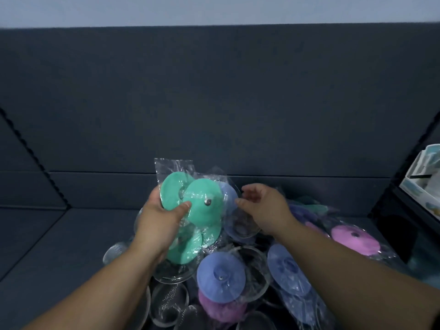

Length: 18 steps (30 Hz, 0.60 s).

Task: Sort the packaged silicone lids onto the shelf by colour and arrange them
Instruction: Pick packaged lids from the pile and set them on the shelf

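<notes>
My left hand (164,217) grips a bunch of clear bags holding green silicone lids (202,206), lifted above the pile with the thumb pressed on the front lid. My right hand (259,206) hovers just right of them, fingers loosely curled, its fingertips at the plastic of a blue lid packet (229,196) behind the green ones. Below lie more packets: a blue lid (221,277), another blue lid (289,272), a pink lid (354,239) and a purple lid (219,306).
The dark shelf (71,239) has a tall dark back wall and bare surface to the left of the pile. Clear glass-like lids (169,303) lie at the front of the heap. A white and blue box (423,177) stands at the right edge.
</notes>
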### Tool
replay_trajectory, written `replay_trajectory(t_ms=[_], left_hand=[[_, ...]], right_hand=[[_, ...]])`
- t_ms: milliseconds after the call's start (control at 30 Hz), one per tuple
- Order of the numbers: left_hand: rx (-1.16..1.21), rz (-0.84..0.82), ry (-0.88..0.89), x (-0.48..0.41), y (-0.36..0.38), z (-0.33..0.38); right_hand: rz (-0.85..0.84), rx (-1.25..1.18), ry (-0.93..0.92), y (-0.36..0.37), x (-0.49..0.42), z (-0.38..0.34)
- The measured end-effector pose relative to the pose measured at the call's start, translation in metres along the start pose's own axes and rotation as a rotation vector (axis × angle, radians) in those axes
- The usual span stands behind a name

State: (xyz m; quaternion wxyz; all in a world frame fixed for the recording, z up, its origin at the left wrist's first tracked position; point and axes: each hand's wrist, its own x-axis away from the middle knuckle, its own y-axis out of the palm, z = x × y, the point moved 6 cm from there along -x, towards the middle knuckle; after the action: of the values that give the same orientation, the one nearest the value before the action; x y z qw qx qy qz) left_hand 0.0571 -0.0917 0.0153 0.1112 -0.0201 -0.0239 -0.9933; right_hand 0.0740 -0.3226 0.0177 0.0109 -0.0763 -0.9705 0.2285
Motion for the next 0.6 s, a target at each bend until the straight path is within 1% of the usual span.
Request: replay_trajectory(t_ms=[67, 133, 233, 300, 400, 533, 600], left_hand=[[-0.024, 0.057, 0.031, -0.004, -0.014, 0.003], [-0.067, 0.084, 0.059, -0.008, -0.024, 0.005], [-0.098, 0.089, 0.062, -0.010, -0.030, 0.003], [-0.068, 0.097, 0.048, -0.012, -0.033, -0.001], [-0.036, 0.095, 0.038, -0.013, -0.037, -0.003], [0.059, 0.115, 0.010, -0.012, -0.043, -0.001], [0.118, 0.132, -0.011, -0.007, -0.043, 0.001]], right_hand=[[0.053, 0.261, -0.067, -0.002, -0.012, -0.006], [0.029, 0.433, -0.111, 0.005, -0.023, -0.011], [-0.059, 0.548, -0.142, 0.026, -0.033, -0.011], [-0.050, 0.590, -0.163, 0.035, -0.037, -0.011], [0.045, 0.549, -0.201, 0.033, -0.038, -0.017], [0.235, 0.345, -0.329, 0.019, -0.029, -0.035], [0.300, 0.215, -0.411, 0.013, -0.017, -0.048]])
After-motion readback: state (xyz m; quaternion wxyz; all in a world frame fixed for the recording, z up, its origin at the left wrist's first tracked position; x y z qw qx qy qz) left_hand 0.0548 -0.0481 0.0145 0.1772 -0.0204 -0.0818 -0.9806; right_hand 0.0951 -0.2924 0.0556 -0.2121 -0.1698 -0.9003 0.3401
